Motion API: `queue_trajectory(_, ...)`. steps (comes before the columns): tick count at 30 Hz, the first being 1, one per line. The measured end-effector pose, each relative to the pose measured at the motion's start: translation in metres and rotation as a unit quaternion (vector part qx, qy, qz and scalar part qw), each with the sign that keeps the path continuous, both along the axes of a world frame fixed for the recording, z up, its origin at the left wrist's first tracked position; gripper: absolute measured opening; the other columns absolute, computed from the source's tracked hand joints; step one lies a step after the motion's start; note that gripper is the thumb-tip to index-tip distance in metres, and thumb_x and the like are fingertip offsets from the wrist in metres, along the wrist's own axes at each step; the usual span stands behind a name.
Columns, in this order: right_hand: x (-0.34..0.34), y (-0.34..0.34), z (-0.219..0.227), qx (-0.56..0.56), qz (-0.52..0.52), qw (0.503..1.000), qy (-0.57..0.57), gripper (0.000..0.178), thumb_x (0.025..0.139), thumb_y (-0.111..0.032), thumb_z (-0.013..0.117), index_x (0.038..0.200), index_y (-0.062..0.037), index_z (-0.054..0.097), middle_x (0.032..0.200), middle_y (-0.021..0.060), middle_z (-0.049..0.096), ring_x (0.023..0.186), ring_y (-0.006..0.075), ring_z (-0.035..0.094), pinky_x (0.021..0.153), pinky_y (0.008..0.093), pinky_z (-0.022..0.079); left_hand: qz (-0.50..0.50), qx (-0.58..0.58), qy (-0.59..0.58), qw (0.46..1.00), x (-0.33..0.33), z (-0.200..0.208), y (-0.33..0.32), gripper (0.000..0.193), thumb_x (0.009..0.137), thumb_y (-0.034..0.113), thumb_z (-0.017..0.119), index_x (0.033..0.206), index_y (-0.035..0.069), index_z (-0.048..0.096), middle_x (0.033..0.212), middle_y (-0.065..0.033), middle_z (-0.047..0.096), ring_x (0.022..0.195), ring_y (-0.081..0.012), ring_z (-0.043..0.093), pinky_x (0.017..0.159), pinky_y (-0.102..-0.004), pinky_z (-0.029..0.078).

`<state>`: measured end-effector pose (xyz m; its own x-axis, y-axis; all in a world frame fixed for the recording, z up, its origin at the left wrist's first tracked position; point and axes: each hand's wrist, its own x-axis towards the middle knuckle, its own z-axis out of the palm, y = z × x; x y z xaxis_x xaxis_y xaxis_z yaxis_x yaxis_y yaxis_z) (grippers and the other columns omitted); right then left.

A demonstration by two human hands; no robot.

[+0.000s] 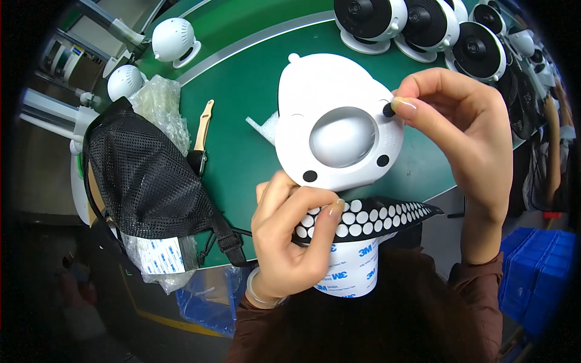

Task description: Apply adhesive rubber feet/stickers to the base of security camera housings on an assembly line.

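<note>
A white rounded camera housing (330,85) lies face down on the green table, its underside ring up around a smooth domed recess (343,138). Two black round pads (310,176) sit on the ring's near side. At the ring's right, my right hand (469,121) pinches a third black round pad (388,110) between thumb and index finger, against the housing. My left hand (293,233) is closed on the left end of a black sheet of white-backed round pads (378,219), knuckles close to the housing's near edge. Below the sheet is a roll of white printed backing paper (348,272).
Several white cameras with black faces (423,24) stand at the back right. Two more white cameras (172,41) are at the back left. A black mesh bag (151,175), clear plastic wrap (160,106) and a beige strap tool (204,127) lie left. Blue crates (538,272) stand lower right.
</note>
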<state>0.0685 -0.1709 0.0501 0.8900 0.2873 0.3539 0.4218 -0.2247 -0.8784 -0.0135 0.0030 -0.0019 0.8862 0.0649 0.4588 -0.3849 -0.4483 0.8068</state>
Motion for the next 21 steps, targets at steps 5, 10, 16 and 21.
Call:
queue_trajectory(5, 0.0036, -0.0036, 0.0036, -0.011, 0.015, 0.998, 0.065, 0.013, 0.078, -0.009, 0.064, 0.084, 0.0021, 0.061, 0.075, 0.004, 0.061, 0.071, 0.0073, 0.057, 0.068, 0.0186, 0.046, -0.004, 0.013, -0.006, 1.0, 0.0006, -0.0032, -0.0005, 0.009, 0.066, -0.001, 0.064, 0.074, 0.004, 0.061, 0.078, -0.0059, 0.054, 0.069, -0.0188, 0.044, 0.066, -0.0277, 0.031)
queue_trajectory(10, 0.0025, -0.0003, 0.0068, -0.056, 0.002, 0.998, 0.029, 0.011, 0.08, -0.008, 0.063, 0.083, 0.002, 0.06, 0.074, 0.004, 0.061, 0.07, 0.008, 0.058, 0.067, 0.0184, 0.046, -0.003, 0.029, -0.018, 0.999, 0.002, -0.0025, 0.0006, 0.01, 0.065, 0.0, 0.065, 0.073, 0.004, 0.061, 0.078, -0.0064, 0.054, 0.067, -0.0191, 0.046, 0.065, -0.0286, 0.031)
queue_trajectory(16, -0.0002, 0.0042, 0.0053, -0.073, -0.022, 0.997, 0.003, 0.01, 0.08, -0.008, 0.063, 0.083, 0.0016, 0.06, 0.074, 0.0041, 0.061, 0.069, 0.0079, 0.058, 0.066, 0.018, 0.046, -0.003, 0.027, -0.027, 0.999, 0.0026, -0.0041, 0.0016, 0.011, 0.064, -0.001, 0.065, 0.073, 0.004, 0.061, 0.079, -0.0067, 0.055, 0.066, -0.019, 0.047, 0.065, -0.0287, 0.031)
queue_trajectory(21, -0.0024, 0.0047, 0.0031, -0.095, -0.044, 0.994, -0.033, 0.01, 0.08, -0.008, 0.064, 0.082, 0.0012, 0.061, 0.074, 0.0035, 0.061, 0.068, 0.0074, 0.058, 0.064, 0.0174, 0.046, -0.01, 0.022, -0.025, 0.999, 0.0033, -0.0039, 0.0006, 0.011, 0.064, -0.001, 0.065, 0.073, 0.004, 0.061, 0.08, -0.007, 0.055, 0.067, -0.0191, 0.047, 0.066, -0.0286, 0.031)
